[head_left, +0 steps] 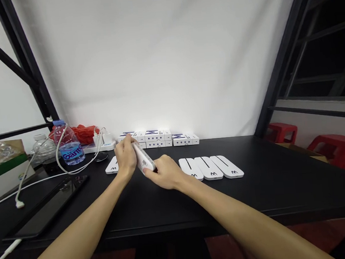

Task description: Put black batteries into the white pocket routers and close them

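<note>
Above the black table, both hands grip a flat white device with rounded ends, tilted so that a side with grey printing shows. My left hand is closed around its upper left end. Fingers and thumb of my right hand pinch the lower right end. Three similar white devices, the middle one among them, lie side by side to the right, each with a black stripe and a W mark. Another white device lies partly hidden behind my left hand.
White printed boxes stand along the wall. At left are a water bottle, a dark-filled bottle, a power strip with white cables, a black tablet and a green-white carton. Red stools stand beyond the table's right side.
</note>
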A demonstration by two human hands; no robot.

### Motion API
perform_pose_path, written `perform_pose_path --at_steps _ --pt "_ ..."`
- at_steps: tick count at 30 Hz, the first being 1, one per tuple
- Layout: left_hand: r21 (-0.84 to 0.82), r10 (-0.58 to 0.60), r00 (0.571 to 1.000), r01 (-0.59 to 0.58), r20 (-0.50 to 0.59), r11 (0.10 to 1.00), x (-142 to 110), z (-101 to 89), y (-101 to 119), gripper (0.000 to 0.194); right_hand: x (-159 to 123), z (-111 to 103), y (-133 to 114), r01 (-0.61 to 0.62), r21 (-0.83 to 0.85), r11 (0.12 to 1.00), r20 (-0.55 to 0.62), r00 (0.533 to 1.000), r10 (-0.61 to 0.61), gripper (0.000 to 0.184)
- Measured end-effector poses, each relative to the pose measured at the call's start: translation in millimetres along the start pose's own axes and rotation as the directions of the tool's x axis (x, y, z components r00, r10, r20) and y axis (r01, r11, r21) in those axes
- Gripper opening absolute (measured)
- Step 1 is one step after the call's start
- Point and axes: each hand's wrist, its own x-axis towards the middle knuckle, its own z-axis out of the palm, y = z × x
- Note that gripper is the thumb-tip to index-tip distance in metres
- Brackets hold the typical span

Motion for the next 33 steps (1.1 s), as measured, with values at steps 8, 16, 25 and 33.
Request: perform_pose_path --at_steps 8,16,25,33 --pt "0.003 -0.07 0.997 0.07 -0.025 0.998 -0.2 -2.9 5.6 0.036 -2.5 1.6 -4.4 0.115 -0.038 0.993 -0.025 0.993 -0.116 0.033" --pt "-0.126 -0.141 0.975 0.164 0.174 0.978 2.1 -0.2 -5.6 0.029 -2.4 -0.2 -4.7 0.05 -0.208 0.977 -0.047 0.997 -0.061 0.038" --pt "0.316 -0.23 0.928 0.133 0.293 0.939 6.8 1.4 -26.7 0.02 -2.0 1.7 6.9 0.14 -0.392 0.909 0.058 0.99 -0.128 0.056" --pt "0.674 -0.158 0.95 -0.07 0.271 0.735 26.8 -12.3 -30.3 0.011 -4.1 -2.3 15.8 0.056 -0.311 0.949 0.187 0.982 0.003 0.056"
